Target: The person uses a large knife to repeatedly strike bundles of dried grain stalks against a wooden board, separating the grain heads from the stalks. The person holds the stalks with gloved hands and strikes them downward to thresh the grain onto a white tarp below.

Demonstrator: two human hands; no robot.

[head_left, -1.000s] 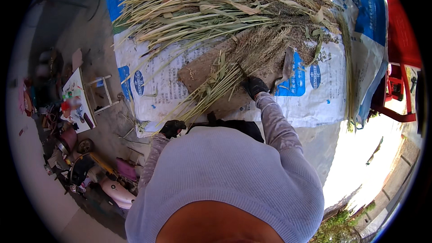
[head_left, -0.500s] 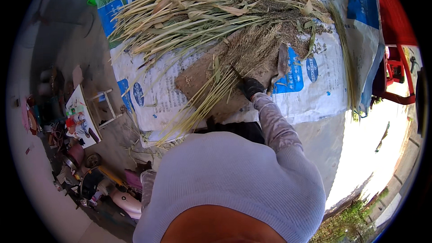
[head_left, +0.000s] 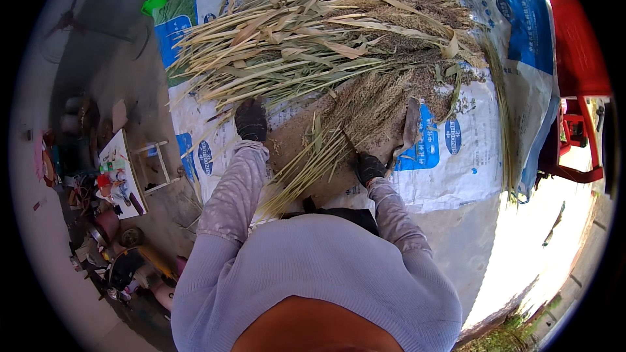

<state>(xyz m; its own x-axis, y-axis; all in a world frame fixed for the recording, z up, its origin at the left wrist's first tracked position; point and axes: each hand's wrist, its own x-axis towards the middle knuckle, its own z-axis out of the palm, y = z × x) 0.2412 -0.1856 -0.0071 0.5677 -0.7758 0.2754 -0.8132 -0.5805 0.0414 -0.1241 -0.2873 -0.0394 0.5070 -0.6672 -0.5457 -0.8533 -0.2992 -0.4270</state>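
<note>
My right hand [head_left: 370,168], in a dark glove, is closed around a knife whose thin dark blade [head_left: 349,141] points up and left over a bunch of seed heads. This bunch has green-yellow stalks [head_left: 301,171] fanning toward me and lies on a brown flat sheet [head_left: 285,149]. Also dark-gloved, my left hand [head_left: 251,120] reaches over the left side, fingers extended at the lower stalk ends of a large pile of cut stalks [head_left: 280,58]. Nothing is visibly held in it. Beside my right hand stands a curved dark strip [head_left: 411,124], its kind unclear.
White and blue woven sacks [head_left: 456,176] cover the work surface. Long thin stalks [head_left: 501,111] lie along its right side, by a red chair [head_left: 577,52]. On the floor at left are a white metal frame [head_left: 156,163] and a cluttered board [head_left: 122,173].
My left arm has come up from beside my body, and its hand is now at the pile's stalk ends. My right hand keeps the knife at nearly the same spot by the bunch.
</note>
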